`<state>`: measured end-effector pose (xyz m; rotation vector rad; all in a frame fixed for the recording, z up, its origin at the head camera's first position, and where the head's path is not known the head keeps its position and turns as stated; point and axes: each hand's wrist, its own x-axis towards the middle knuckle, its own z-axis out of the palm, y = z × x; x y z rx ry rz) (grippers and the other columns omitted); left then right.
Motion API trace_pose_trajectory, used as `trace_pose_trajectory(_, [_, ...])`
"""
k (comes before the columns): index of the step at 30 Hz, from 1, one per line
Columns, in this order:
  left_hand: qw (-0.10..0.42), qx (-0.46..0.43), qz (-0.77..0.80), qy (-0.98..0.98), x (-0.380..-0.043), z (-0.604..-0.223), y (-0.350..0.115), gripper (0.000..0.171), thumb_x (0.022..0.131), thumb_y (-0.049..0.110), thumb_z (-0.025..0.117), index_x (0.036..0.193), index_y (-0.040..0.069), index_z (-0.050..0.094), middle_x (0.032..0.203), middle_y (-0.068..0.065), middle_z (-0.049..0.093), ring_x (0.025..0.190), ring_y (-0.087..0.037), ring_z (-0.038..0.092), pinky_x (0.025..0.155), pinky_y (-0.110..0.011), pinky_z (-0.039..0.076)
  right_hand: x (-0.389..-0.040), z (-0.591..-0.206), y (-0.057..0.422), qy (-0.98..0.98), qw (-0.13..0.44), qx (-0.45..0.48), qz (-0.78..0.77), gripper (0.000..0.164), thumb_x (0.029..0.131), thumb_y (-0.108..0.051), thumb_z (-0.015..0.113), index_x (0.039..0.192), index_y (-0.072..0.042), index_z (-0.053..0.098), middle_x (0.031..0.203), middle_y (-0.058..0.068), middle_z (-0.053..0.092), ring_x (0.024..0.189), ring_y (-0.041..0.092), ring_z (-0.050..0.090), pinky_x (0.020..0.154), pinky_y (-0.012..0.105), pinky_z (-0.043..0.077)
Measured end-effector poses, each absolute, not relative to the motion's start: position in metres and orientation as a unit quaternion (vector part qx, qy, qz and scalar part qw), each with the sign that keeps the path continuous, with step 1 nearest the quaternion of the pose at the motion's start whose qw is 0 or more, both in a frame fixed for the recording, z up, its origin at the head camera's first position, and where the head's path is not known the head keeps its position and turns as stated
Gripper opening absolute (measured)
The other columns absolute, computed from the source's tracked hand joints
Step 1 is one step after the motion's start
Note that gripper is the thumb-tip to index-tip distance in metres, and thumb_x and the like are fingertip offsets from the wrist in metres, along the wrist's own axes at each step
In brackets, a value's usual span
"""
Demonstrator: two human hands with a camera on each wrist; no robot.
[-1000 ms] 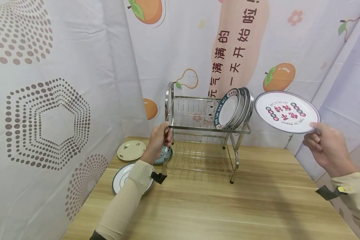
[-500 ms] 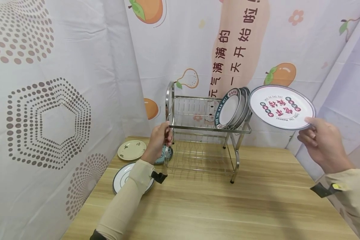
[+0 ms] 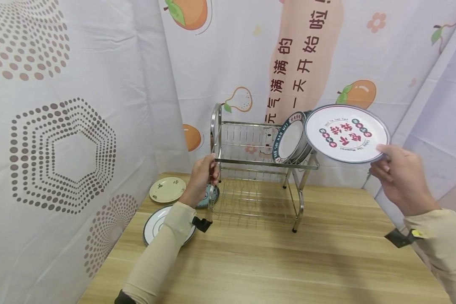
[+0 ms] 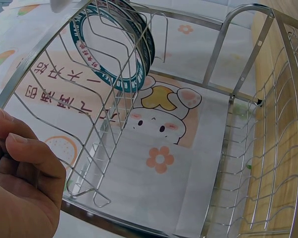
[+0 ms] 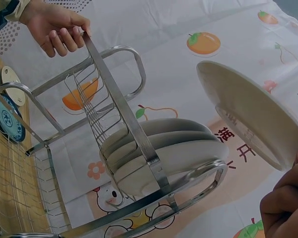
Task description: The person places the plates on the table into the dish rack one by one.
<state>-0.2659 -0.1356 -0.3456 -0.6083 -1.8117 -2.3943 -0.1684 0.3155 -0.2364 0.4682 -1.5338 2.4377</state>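
Observation:
A two-tier metal dish rack [image 3: 266, 163] stands on the table. My left hand [image 3: 201, 177] grips the left front corner of its upper tier, thumb on the rail. At the right end of that tier several plates lean together, the front one a green-rimmed plate [image 3: 289, 141]. My right hand [image 3: 400, 177] pinches the edge of a white plate [image 3: 347, 133] with red and green lettering and a dark rim. That plate is held up, tilted, just right of the rack, and overlaps the leaning plates in the head view. Its pale underside shows in the right wrist view.
Left of the rack, a cream plate [image 3: 167, 189], a blue plate [image 3: 209, 197] and a white plate with dark rings [image 3: 156, 223] lie on the wooden table [image 3: 258, 261]. The left forearm partly covers two of them. Printed curtains [image 3: 228, 50] hang close behind and at the left.
My right hand has moved left and slightly up with the white plate, bringing it closer to the leaning plates. The left hand stays on the rack's corner.

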Motion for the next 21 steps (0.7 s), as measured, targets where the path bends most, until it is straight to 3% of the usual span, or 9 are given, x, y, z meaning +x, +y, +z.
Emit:
trace_pose_trajectory(5, [0.038,-0.200,-0.781,-0.590,-0.266,-0.346,-0.136,0.046,0.109,0.036,0.044,0.071,0.010,0.038,0.056,-0.001,0.045,0.047,-0.015,0.041,0.045,-0.026,0.037,-0.170,-0.234,0.307,-0.543,0.126,0.161,0.814,0.035,0.107,0.002,0.042,0.095,0.010,0.074,0.048,0.004,0.040,0.047,0.019,0.012,0.051,0.030,0.008])
trace_pose_trajectory(9, [0.039,-0.200,-0.780,-0.592,-0.266,-0.345,-0.136,0.046,0.109,0.036,0.044,0.071,0.010,0.038,0.057,0.000,0.045,0.047,-0.015,0.041,0.045,-0.026,0.037,-0.173,-0.233,0.298,-0.563,0.143,0.162,0.798,0.036,0.107,0.001,0.044,0.084,0.009,0.071,0.049,0.003,0.038,0.047,0.019,0.012,0.049,0.029,0.007])
trace_pose_trajectory(14, [0.042,-0.197,-0.779,-0.594,-0.266,-0.345,-0.136,0.046,0.109,0.037,0.045,0.072,0.011,0.038,0.056,-0.001,0.045,0.047,-0.015,0.042,0.045,-0.027,0.037,-0.177,-0.232,0.284,-0.568,0.153,0.174,0.790,0.046,0.106,0.004,0.043,0.061,0.004,0.053,0.047,0.002,0.036,0.047,0.019,0.009,0.047,0.029,0.004])
trace_pose_trajectory(21, [0.039,-0.192,-0.781,-0.593,-0.267,-0.346,-0.135,0.044,0.108,0.036,0.045,0.072,0.012,0.039,0.056,0.000,0.045,0.047,-0.015,0.042,0.045,-0.025,0.038,-0.178,-0.231,0.267,-0.589,0.171,0.163,0.773,0.048,0.104,0.005,0.047,0.057,-0.001,0.042,0.048,0.001,0.034,0.048,0.019,0.009,0.046,0.030,0.005])
